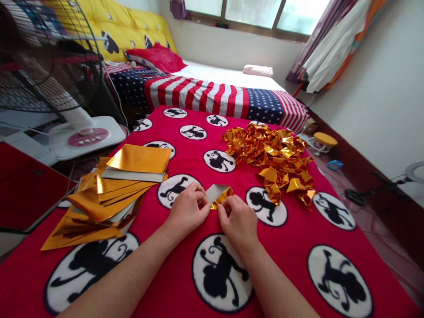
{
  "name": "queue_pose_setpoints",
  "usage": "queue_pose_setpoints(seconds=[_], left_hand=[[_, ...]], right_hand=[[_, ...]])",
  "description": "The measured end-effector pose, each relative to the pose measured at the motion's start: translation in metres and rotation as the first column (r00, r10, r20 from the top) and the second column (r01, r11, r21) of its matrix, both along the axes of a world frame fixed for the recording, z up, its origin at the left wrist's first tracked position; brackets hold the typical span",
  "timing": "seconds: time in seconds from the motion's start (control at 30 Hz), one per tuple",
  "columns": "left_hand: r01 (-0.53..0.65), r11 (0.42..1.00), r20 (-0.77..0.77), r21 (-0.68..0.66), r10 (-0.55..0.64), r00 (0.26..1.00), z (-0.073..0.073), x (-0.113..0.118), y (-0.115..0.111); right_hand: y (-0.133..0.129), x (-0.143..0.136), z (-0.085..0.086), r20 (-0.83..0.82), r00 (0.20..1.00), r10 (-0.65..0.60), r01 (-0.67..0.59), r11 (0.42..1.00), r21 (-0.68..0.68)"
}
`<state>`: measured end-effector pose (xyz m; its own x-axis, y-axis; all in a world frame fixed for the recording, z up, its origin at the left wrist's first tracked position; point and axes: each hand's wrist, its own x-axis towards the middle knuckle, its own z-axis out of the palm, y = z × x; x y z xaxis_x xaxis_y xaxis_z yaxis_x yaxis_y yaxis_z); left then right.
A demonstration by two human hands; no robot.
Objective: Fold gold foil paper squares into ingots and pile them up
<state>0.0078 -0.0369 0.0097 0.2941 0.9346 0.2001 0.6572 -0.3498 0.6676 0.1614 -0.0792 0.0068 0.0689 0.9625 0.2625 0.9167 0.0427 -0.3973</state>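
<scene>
Between my two hands is a small sheet of gold foil paper (217, 194), partly folded, its grey-white back facing up and a gold strip along its near and right edges. My left hand (189, 204) pinches its left corner between thumb and fingers. On the other side, my right hand (239, 217) grips the right corner, fingers curled in. A loose stack of flat gold sheets (139, 159) lies to the left. Farther right sits a heap of folded gold foil pieces (268, 148). All of it rests on a red cloth (285, 265) with black figures in white circles.
A white standing fan (89, 137) is at the left edge, beside a dark red panel (29, 185). Behind the table is a bed with a flag-patterned cover (212, 95). On the floor at right stand a small yellow-topped stool (325, 139) and a ring-light stand (380, 187).
</scene>
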Motion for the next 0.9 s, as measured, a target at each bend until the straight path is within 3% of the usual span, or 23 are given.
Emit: queue_pose_setpoints(seconds=[0.33, 0.67, 0.9], left_hand=[[-0.029, 1.0, -0.019, 0.0, 0.029, 0.999, 0.0, 0.0, -0.002], [0.049, 0.998, -0.018, 0.031, -0.048, 0.999, -0.003, -0.002, -0.002], [0.158, 0.987, 0.046, 0.029, -0.159, 0.986, -0.004, -0.014, 0.004]], right_hand=[[0.001, -0.002, 0.001, 0.023, 1.0, -0.01, 0.01, 1.0, -0.001], [-0.002, -0.003, 0.002, -0.055, 0.998, -0.012, 0.011, 1.0, -0.017], [-0.001, -0.002, 0.005, -0.052, 0.99, 0.129, -0.13, 0.991, -0.018]])
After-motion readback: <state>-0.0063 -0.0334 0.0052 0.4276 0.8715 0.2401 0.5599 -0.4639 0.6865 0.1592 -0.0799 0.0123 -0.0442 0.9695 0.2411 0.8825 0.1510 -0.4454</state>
